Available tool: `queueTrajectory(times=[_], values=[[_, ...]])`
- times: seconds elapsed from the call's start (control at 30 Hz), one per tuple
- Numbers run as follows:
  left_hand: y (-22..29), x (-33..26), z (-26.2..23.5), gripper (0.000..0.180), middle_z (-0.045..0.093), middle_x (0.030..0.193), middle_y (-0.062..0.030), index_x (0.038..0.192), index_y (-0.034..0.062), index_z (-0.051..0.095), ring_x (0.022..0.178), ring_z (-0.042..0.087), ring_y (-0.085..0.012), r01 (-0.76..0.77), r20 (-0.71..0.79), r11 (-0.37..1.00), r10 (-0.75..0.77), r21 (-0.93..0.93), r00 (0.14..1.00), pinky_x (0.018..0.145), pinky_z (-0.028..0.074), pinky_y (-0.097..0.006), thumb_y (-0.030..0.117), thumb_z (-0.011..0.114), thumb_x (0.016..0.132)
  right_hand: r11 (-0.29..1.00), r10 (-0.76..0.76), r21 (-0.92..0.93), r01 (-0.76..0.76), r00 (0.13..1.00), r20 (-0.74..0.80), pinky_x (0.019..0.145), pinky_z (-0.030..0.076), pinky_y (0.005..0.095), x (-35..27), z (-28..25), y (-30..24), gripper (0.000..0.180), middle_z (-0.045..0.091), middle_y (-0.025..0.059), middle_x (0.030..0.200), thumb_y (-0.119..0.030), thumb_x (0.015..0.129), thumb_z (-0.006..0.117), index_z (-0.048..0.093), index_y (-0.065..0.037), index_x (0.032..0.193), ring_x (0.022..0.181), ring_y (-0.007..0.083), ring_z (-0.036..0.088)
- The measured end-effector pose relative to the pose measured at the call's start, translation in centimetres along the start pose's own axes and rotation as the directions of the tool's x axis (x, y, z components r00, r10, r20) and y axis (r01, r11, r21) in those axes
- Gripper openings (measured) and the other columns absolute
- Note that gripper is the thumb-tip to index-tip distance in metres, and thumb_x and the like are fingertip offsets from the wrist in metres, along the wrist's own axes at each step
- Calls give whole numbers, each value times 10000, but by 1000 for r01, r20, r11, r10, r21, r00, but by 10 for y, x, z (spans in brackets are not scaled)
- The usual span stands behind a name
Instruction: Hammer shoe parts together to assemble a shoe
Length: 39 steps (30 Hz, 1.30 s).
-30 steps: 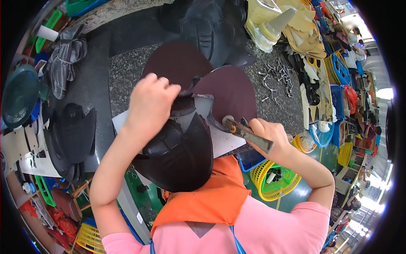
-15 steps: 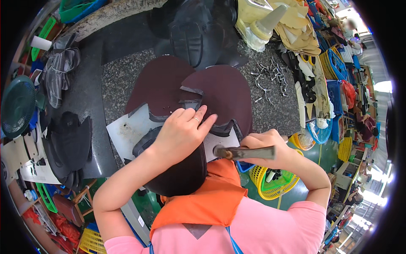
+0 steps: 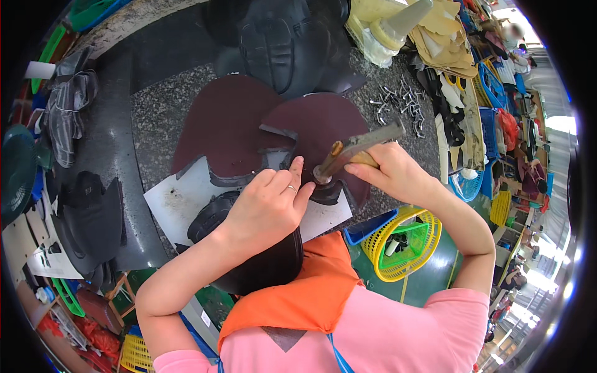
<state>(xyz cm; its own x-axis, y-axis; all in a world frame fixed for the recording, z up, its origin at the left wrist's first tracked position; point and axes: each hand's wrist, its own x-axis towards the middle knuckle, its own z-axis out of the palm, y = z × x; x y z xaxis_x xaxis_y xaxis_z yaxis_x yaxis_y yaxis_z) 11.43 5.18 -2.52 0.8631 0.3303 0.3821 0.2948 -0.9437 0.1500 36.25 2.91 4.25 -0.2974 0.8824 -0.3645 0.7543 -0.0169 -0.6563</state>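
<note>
My left hand (image 3: 267, 202) lies over the near edge of the maroon panels, index finger and thumb stretched out and apart, the other fingers curled. A ring is on one finger. My right hand (image 3: 395, 171) grips a hammer (image 3: 360, 149) by its wooden handle. The round face of the hammer head is down at the near edge of the right maroon panel (image 3: 314, 121), beside my left thumb. The left maroon panel (image 3: 224, 121) adjoins it, with a notched dark edge. Beneath both lies a white board (image 3: 177, 196). What my left fingertips touch is partly hidden.
Behind the panels lie black moulded pieces (image 3: 267, 50). Small metal pieces (image 3: 401, 105) are scattered at right, below a glue-smeared container (image 3: 385, 34). Black panels (image 3: 93, 217) are stacked at left. A yellow basket (image 3: 373, 248) stands beyond the table's near right edge.
My right hand has moved up and forward, bringing the hammer head from nearer my body onto the right panel's edge. My left hand stays in nearly the same place.
</note>
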Motion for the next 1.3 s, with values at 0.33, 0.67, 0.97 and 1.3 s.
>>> queueTrajectory(times=[0.33, 0.67, 0.97, 1.3], values=[[-2, -4, -6, 269, 607, 1167, -198, 1018, 71, 681, 737, 487, -179, 53, 14, 998, -52, -42, 999, 644, 413, -292, 113, 633, 756, 902, -60, -416, 115, 988, 143, 572, 468, 449, 33, -30, -45, 332, 571, 195, 641, -328, 883, 609, 597, 3, 855, 644, 387, 597], [0, -3, -8, 354, 632, 1123, -135, 1056, 115, 693, 770, 493, -197, 105, 24, 994, -105, -39, 994, 675, 419, -308, 109, 597, 715, 831, -46, -512, 218, 944, 328, 624, 531, 425, 59, -40, -74, 371, 650, 187, 739, -355, 863, 603, 656, 12, 836, 705, 365, 654], [-20, -3, -55, 336, 638, 1038, -90, 1011, 91, 678, 802, 531, -223, 283, 32, 959, -283, 4, 959, 732, 450, -345, 24, 608, 689, 914, -121, -401, 62, 985, -123, 478, 443, 401, -21, 28, -14, 289, 532, 108, 622, -292, 838, 683, 527, -50, 824, 555, 330, 577], [-67, 17, -101, 377, 686, 939, -81, 1020, 98, 691, 787, 616, -228, 455, -361, 864, -363, 217, 859, 663, 481, -330, -40, 570, 691, 818, -336, -546, 178, 920, -203, 410, 459, 372, -29, 50, 8, 220, 531, 91, 648, -238, 831, 610, 461, -78, 810, 500, 253, 595]])
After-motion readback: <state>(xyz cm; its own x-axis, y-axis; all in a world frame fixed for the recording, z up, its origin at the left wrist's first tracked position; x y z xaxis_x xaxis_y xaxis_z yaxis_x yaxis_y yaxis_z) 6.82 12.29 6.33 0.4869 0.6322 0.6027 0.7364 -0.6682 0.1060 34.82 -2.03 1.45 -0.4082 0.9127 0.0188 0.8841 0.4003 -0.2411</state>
